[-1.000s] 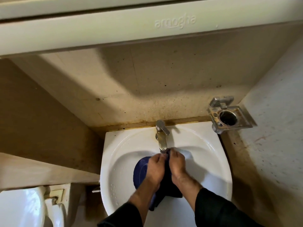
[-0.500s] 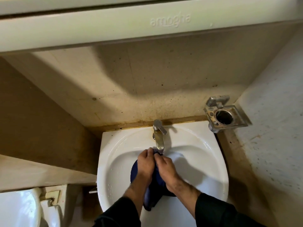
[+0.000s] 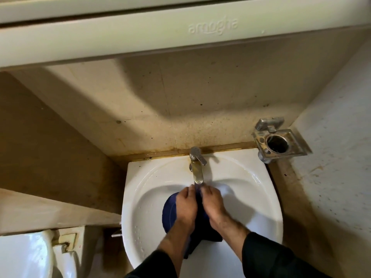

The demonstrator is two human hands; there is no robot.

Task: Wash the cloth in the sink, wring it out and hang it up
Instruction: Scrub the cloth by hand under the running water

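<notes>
— Which step are you on?

— The washing, I'd say. The cloth (image 3: 197,223) is down in the sink (image 3: 259,197), bunched between my two hands right under the tap (image 3: 197,169). Nothing twisted tight, so I judge the wringing not begun, and the hanging is further off.

— What are your fingers doing?

— Both sets are curled in. My left hand (image 3: 185,207) grips one fold and my right hand (image 3: 212,205) grips the one beside it, knuckles nearly touching, dark blue fabric pinched between them. One end of it spreads to the left in the bowl and another hangs toward the near rim.

— Is water running?

— I can't tell; the spout ends just above my fingertips.

— And next?

— Probably gather the loose ends into both fists before twisting, or it'll drip over the rim.
</notes>
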